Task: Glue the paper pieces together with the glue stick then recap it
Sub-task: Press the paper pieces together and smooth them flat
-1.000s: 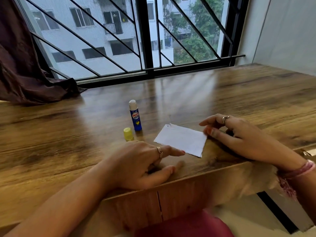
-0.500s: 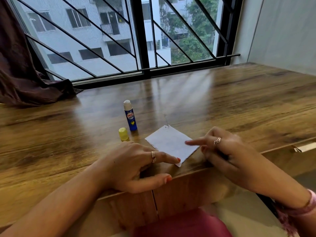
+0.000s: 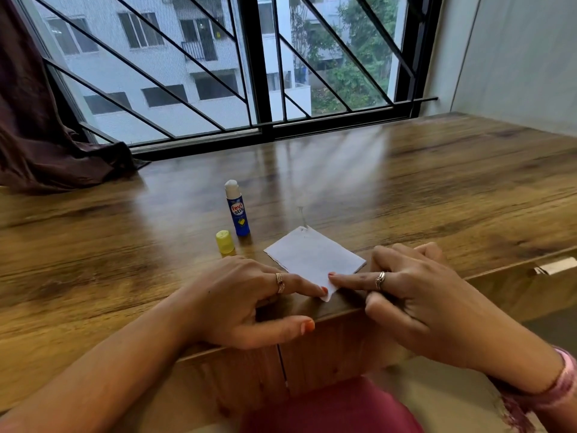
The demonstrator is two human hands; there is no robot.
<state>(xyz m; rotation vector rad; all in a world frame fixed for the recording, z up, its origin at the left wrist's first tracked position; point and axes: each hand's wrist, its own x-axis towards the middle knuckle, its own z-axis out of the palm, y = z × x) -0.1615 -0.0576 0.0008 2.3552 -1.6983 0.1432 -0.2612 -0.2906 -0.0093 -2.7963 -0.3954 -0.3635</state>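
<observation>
A white paper piece (image 3: 312, 256) lies flat near the front edge of the wooden table (image 3: 437, 182), turned like a diamond. My left hand (image 3: 246, 301) presses its near corner with a straight index finger. My right hand (image 3: 415, 295) presses the same corner from the right with its index finger, the other fingers curled. The blue glue stick (image 3: 237, 210) stands upright and uncapped behind the paper to the left, white glue showing at its top. Its yellow cap (image 3: 224, 242) stands on the table just left of it.
A window with black diagonal bars (image 3: 265, 73) runs along the back of the table. A dark curtain (image 3: 40, 129) bunches at the back left corner. A small paper scrap (image 3: 554, 266) lies by the right front edge. A wall (image 3: 515, 57) closes the right side.
The paper has turned and slid toward the front edge. My right hand came in from the right onto the paper's near corner, meeting my left index finger. Glue stick and cap stayed put.
</observation>
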